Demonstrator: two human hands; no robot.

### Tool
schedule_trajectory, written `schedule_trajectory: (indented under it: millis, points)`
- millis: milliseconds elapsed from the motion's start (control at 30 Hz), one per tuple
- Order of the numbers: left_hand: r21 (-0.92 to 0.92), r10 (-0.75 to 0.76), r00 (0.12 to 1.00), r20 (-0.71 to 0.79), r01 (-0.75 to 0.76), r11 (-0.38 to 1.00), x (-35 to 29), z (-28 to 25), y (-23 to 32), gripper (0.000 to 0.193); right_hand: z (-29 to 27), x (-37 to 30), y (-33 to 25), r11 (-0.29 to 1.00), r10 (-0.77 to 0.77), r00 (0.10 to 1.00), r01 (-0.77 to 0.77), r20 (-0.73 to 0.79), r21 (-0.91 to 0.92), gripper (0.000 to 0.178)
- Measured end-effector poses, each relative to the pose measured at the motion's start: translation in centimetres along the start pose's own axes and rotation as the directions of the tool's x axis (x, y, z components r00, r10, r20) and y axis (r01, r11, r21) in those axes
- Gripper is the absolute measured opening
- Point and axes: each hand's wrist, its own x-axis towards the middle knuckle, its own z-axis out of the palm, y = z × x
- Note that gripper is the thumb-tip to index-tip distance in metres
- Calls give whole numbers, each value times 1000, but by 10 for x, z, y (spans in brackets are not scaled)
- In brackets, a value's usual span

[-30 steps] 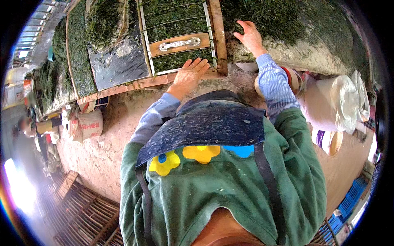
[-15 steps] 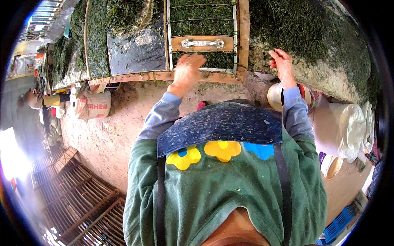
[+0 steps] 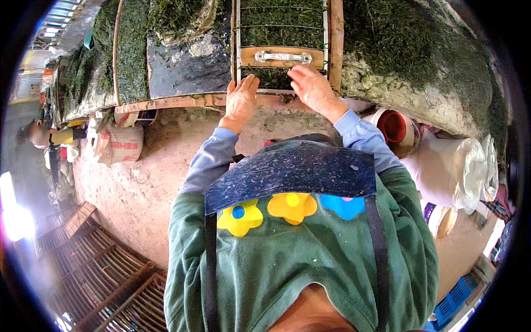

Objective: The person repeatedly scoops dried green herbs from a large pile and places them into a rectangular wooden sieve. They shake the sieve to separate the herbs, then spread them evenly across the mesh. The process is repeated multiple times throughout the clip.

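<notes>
A pale slatted frame (image 3: 238, 46), filled with dark green seaweed (image 3: 282, 38), lies at the far middle. Across it sits a wooden board (image 3: 249, 57) with a silver metal handle (image 3: 284, 57) on top. My left hand (image 3: 241, 102) rests its outstretched fingers at the frame's near left corner. Reaching in from the right, my right hand (image 3: 316, 92) is at the near right part of the frame, its fingers slightly bent and just below the board's edge. Whether its fingertips touch the board or the seaweed, I cannot tell. Neither hand shows anything in it.
Seaweed heaps (image 3: 395, 41) cover the worktop right of the frame. A dark sheet (image 3: 188, 69) lies left of it. Below the worktop stand a white bucket with a red inside (image 3: 394, 127), white sacks (image 3: 445, 166) and another sack (image 3: 119, 144). Slatted racks (image 3: 105, 271) lean at lower left.
My right hand has swung left from beside the seaweed heap to the frame. My left hand has come down from over the frame to its near left corner.
</notes>
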Motion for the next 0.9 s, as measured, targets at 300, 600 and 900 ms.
schedule_trajectory:
  millis: [300, 600, 900]
  points:
    - [155, 91, 983, 157, -116, 981, 8, 9, 14, 62, -2, -28, 36, 996, 71, 959, -82, -275, -30, 16]
    - [91, 374, 924, 81, -381, 920, 14, -13, 4, 48, -10, -80, 36, 933, -155, 984, 116, -88, -340, 59]
    - [-480, 154, 964, 216, -33, 877, 64, 9, -13, 16, 5, -18, 52, 988, -154, 968, 150, 198, 36, 10]
